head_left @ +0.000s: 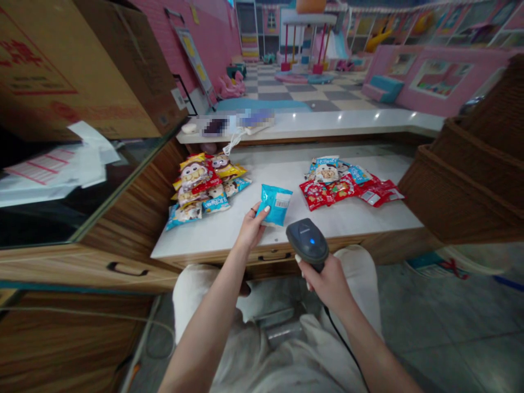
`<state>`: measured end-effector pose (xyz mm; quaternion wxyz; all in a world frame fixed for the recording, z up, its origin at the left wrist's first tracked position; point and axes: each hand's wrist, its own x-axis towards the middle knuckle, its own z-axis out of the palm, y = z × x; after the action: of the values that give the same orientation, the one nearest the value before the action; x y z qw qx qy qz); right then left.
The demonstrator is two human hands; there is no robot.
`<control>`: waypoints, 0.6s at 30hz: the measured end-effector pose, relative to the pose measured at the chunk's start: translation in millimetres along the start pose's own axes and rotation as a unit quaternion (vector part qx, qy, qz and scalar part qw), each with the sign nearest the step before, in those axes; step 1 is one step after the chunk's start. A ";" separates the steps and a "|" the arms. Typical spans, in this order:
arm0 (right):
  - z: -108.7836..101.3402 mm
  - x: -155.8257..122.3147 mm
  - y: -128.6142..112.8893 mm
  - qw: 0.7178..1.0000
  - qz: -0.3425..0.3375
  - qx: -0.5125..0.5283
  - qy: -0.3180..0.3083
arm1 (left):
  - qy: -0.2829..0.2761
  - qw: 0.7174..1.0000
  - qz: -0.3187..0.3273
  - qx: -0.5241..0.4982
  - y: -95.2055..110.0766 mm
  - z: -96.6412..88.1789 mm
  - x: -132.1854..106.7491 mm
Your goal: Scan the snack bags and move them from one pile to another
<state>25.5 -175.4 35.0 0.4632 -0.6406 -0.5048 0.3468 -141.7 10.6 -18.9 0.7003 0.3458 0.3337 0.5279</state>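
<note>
Between thumb and fingers, my left hand (251, 226) grips a small blue snack bag (271, 210) by its left edge, just above the white desk. The bag's white barcode label faces up. My right hand (327, 278) is wrapped around the handle of a dark barcode scanner (307, 240), which has a blue light on top and a black cable hanging down. The scanner's head is close to the bag's lower right corner. Left of my left hand lies a pile of yellow, red and blue snack bags (196, 180). To the right are more blue and red snack bags (344, 188).
A large cardboard box (102, 65) and loose papers (61, 169) sit on the left counter. Stacked brown woven baskets (466, 174) stand at the right. Behind the white desk (229, 232) runs a raised ledge (327, 123) holding a white cable (233, 143) and small items.
</note>
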 end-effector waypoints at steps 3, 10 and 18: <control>-1.3 -0.3 -2.1 1.000 0.000 -0.006 0.000 | 0.000 1.000 0.001 -0.004 -1.4 -1.4 1.0; -0.9 -0.8 -3.4 1.000 0.001 -0.005 -0.002 | 0.004 1.000 0.001 0.002 1.6 1.1 -1.3; -4.2 -2.6 3.1 1.000 0.012 0.009 -0.007 | 0.033 0.999 -0.003 0.015 3.3 3.3 -2.5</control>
<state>29.7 -179.2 33.4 0.4616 -0.6398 -0.4971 0.3614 -141.2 8.4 -14.2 0.6852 0.3379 0.3657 0.5315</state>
